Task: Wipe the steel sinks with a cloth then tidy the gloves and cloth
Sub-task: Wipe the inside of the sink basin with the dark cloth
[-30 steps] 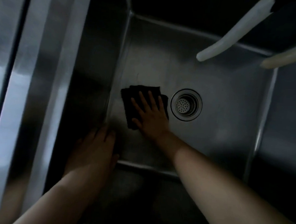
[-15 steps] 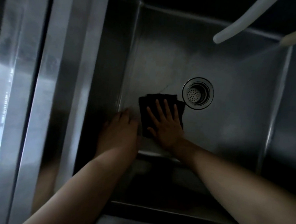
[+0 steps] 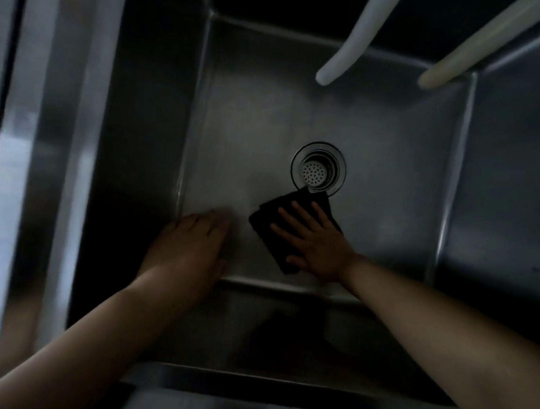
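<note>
Right hand presses, fingers spread, the dark folded cloth onto the steel sink floor just before the round drain; left hand apparently rests flat at the near-left corner.

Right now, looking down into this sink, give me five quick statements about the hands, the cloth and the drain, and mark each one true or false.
1. The right hand presses flat on the dark cloth with its fingers spread. True.
2. The cloth lies on the sink floor, its far corner at the rim of the drain. True.
3. The left hand grips a second cloth. False: it holds nothing and rests open by the sink's near left corner.
4. The cloth covers the whole drain. False: the strainer holes show in full.
5. Two pale hoses hang over the far side of the sink. True.
</note>
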`<state>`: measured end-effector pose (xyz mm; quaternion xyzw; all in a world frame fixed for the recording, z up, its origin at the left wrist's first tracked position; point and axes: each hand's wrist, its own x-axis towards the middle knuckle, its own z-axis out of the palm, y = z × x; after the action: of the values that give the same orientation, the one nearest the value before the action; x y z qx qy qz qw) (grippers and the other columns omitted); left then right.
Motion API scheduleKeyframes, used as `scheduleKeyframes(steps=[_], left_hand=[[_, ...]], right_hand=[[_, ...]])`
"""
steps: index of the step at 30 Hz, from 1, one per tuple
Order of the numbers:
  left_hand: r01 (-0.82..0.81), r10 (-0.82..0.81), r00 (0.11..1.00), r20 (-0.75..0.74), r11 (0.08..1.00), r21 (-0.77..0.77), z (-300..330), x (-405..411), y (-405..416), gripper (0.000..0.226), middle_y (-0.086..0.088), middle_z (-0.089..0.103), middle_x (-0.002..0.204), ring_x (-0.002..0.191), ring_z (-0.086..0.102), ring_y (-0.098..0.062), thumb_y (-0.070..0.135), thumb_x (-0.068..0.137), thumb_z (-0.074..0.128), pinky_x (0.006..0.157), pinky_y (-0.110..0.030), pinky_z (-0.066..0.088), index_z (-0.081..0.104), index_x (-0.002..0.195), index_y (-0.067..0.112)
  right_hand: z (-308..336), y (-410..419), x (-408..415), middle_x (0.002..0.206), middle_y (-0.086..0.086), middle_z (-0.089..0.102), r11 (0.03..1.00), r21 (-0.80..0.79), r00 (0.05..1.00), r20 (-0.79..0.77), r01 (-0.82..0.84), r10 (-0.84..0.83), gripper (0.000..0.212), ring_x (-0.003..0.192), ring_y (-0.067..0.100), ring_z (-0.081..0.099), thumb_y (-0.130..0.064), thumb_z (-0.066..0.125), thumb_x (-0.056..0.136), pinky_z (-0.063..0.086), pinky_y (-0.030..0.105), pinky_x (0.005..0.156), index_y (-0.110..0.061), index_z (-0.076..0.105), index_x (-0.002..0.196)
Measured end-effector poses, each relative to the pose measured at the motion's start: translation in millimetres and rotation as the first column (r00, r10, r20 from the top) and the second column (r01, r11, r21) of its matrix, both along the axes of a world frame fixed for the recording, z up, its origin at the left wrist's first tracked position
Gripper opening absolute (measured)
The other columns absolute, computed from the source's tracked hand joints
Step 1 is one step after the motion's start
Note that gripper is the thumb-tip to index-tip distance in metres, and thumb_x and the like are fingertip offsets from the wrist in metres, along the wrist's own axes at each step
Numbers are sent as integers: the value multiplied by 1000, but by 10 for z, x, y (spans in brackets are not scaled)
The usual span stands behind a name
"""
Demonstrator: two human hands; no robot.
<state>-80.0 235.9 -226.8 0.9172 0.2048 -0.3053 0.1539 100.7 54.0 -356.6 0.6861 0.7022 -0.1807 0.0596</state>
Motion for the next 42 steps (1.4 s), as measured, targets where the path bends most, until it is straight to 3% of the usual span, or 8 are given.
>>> scheduleKeyframes(steps=[7, 12, 17, 20, 25, 32, 36, 42], left_hand=[[52, -50, 999, 19, 997, -59, -51, 310, -92, 65, -4, 25, 155, 137, 32, -23, 42, 88, 52, 110, -29, 24, 29, 146, 22], [73, -70, 995, 74, 997, -32, -136, 523, -162, 64, -6, 28, 154, 136, 34, -25, 40, 87, 56, 111, -32, 25, 36, 144, 18], [183, -186, 979, 80, 982, 50, -19, 544, -122, 62, -7, 33, 151, 132, 39, -27, 39, 86, 58, 109, -37, 31, 39, 142, 18], [256, -272, 953, 131, 959, 122, 200, 521, 39, 59, -20, 61, 124, 102, 64, -37, 26, 63, 82, 83, -47, 53, 65, 115, 6], [312, -362, 918, 163, 912, 266, 552, 438, 406, 53, -25, 63, 117, 96, 64, -41, 18, 61, 81, 79, -50, 51, 67, 110, 1], [393, -529, 830, 178, 780, 487, 736, 389, 1087, 32, -27, 63, 108, 97, 59, -43, 14, 80, 61, 87, -50, 42, 63, 106, -3], [296, -480, 834, 271, 804, 516, 639, 251, 1289, 42, -18, 68, 96, 94, 62, -35, 25, 91, 32, 99, -42, 35, 68, 97, 4], [235, -441, 820, 366, 842, 486, 551, 241, 1316, 35, -8, 73, 90, 94, 63, -29, 30, 85, 42, 106, -38, 28, 72, 97, 17]], right_hand=[[-144, -331, 880, 158, 8, 5, 910, -124, 918, 82, 396, -388, 70, 143, 32, -7, -54, 39, 92, -11, 48, 112, -31, -1, 144], [-158, -590, 1450, 156, 4, -20, 686, -202, 715, 245, 699, -655, 71, 141, 27, -23, -57, 23, 94, -19, 45, 110, -30, -19, 144], [-6, -962, 1216, 153, 11, -27, 603, -308, 676, 286, 736, -679, 72, 139, 31, -27, -55, 20, 95, -23, 45, 108, -23, -26, 141], [82, -1083, 834, 150, 15, -32, 548, -408, 670, 267, 730, -693, 75, 136, 36, -31, -55, 20, 96, -23, 49, 107, -20, -31, 138], [123, -911, 257, 144, 15, -40, 574, -467, 714, 205, 672, -670, 78, 131, 37, -38, -56, 25, 95, -24, 53, 104, -21, -34, 132], [93, -165, -266, 144, 11, -37, 837, -446, 942, 53, 318, -330, 78, 120, 39, -45, -59, 27, 93, -31, 56, 97, -25, -29, 135], [53, 355, -691, 143, 9, -35, 916, -379, 989, -10, 131, -145, 77, 122, 38, -43, -56, 31, 94, -34, 56, 93, -25, -22, 140], [6, 1083, -1199, 156, 12, -16, 951, -288, 992, -74, -115, 98, 74, 139, 38, -22, -51, 35, 94, -24, 57, 101, -24, -7, 149]])
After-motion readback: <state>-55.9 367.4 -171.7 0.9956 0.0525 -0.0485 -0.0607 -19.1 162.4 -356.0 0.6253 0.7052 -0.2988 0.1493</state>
